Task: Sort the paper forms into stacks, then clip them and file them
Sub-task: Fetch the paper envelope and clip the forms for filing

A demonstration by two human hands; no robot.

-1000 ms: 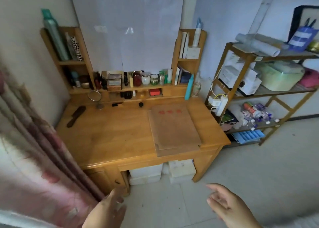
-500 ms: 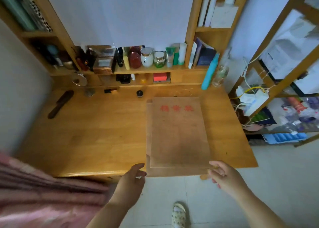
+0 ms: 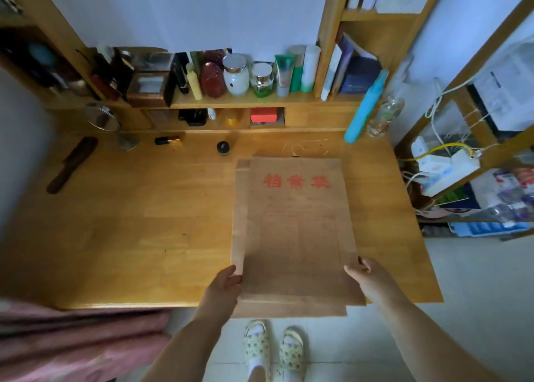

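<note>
Two kraft file envelopes [image 3: 294, 231] on the desk [image 3: 130, 208] are gripped at their near corners by left hand [image 3: 224, 284] and right hand [image 3: 367, 277].

Bare desk [image 3: 121, 225] left of the envelopes [image 3: 297, 231]; jar [image 3: 223, 147], comb [image 3: 72, 164], bottles [image 3: 365, 107] along the back.

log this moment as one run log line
stage: picking up envelopes | left hand: grips envelope stack near-left edge | right hand: grips near-right edge | stack: overhangs desk
</note>
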